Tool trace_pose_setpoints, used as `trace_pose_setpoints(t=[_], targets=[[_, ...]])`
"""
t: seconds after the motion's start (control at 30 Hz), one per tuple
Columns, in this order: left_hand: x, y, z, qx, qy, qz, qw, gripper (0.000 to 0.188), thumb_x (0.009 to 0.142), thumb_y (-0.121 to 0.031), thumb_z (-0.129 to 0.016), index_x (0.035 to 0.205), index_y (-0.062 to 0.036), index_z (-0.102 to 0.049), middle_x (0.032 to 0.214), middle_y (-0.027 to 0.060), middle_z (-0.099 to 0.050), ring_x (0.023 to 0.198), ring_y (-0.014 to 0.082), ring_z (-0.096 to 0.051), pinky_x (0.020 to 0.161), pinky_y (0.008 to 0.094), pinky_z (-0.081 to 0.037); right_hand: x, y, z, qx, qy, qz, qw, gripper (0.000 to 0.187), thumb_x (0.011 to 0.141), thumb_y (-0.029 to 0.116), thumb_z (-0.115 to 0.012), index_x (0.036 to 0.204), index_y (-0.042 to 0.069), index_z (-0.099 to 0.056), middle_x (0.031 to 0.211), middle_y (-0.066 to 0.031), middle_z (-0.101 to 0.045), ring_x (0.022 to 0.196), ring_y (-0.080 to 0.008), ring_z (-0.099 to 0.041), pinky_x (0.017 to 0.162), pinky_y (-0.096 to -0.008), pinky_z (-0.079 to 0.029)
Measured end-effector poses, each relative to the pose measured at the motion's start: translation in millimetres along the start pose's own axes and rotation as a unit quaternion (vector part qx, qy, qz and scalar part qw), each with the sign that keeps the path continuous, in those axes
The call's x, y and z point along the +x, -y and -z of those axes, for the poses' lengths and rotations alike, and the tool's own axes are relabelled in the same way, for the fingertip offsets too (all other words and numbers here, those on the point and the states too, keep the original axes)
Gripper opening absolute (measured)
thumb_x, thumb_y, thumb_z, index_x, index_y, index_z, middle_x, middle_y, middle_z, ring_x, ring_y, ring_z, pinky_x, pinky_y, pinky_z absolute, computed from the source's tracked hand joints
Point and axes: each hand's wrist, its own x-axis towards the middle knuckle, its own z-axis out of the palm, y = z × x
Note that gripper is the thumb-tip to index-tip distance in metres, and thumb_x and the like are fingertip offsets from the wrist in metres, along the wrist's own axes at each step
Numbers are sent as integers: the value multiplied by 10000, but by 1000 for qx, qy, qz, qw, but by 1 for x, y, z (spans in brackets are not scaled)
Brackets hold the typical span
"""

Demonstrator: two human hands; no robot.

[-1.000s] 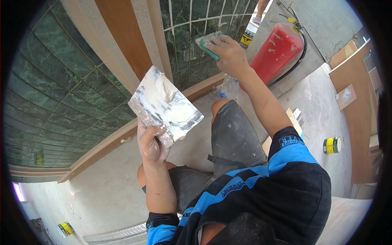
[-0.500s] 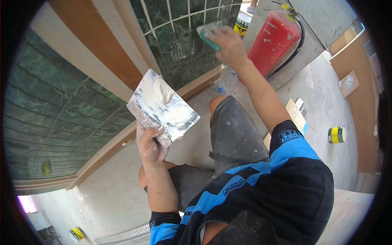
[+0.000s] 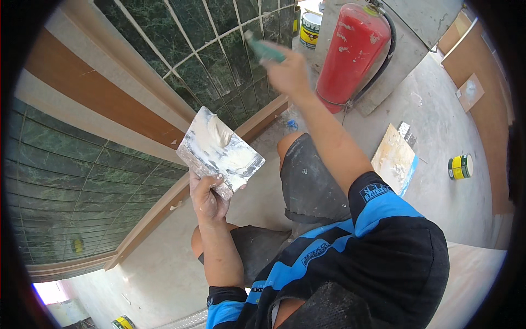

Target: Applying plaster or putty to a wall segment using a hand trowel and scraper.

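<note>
Smeared board (image 3: 194, 164) is clasped in left grip (image 3: 209, 198), twelve o'clock. Green tool (image 3: 266, 51) is pinched in right grip (image 3: 288, 75); red extinguisher (image 3: 352, 57), two o'clock.

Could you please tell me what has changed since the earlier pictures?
The right hand and green spreader shifted left in view; as the camera swung, the fire extinguisher appears higher, farther left. The left hand still holds the paste-smeared board; nothing was released.

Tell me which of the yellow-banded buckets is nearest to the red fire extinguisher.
The white-rimmed top bucket, just left of the fire extinguisher. The right bucket and the lower-left bucket, cut off by the picture's edge, are both farther from it.
</note>
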Motion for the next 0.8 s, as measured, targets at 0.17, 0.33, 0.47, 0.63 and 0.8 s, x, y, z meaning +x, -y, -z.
trace_pose_setpoints(t=[0.17, 0.33, 0.47, 0.63, 0.8], targets=[[1, 3, -2, 24, 9, 21, 999, 676, 682, 26, -456, 1343, 23, -314, 1159, 222, -530, 929, 369, -632, 516, 432, -591, 58, -15, 23, -135, -107, 253, 952, 450, 666, -37, -608, 1073, 136, -693, 1035, -72, -688, 939, -262, -614, 849, -353, -497], [2, -1, -2, 2, -4, 11, 1000, 666, 653, 64, -458, 1300, 56, -301, 1130, 252, -542, 926, 392, -646, 592, 467, -627, 35, -42, 33, -224, 31, 334, 915, 496, 592, -16, -624, 1056, 150, -685, 1147, -11, -649, 954, -270, -600, 844, -348, -498], [4, 2, 4, 2, 3, 26, 1000, 660, 658, 60, -457, 1300, 54, -302, 1138, 253, -537, 931, 393, -645, 600, 470, -626, 60, -27, 59, -241, 86, 389, 885, 529, 565, -21, -654, 1066, 147, -675, 1154, -8, -637, 985, -263, -595, 832, -351, -512], [3, 3, -2, 4, 16, 24, 1000, 662, 667, 54, -455, 1312, 59, -304, 1175, 247, -521, 955, 379, -639, 610, 462, -620, 77, -10, 52, -246, 6, 416, 875, 504, 579, 2, -676, 1061, 148, -677, 1148, -5, -637, 1003, -262, -593, 830, -360, -513], [4, 2, -2, 14, -4, 12, 1000, 663, 681, 55, -469, 1326, 40, -314, 1200, 219, -514, 1032, 358, -607, 742, 457, -596, -1, -72, 39, -239, 177, 293, 909, 473, 638, 16, -656, 1091, 154, -662, 1135, -32, -637, 1051, -270, -590, 842, -366, -509]])
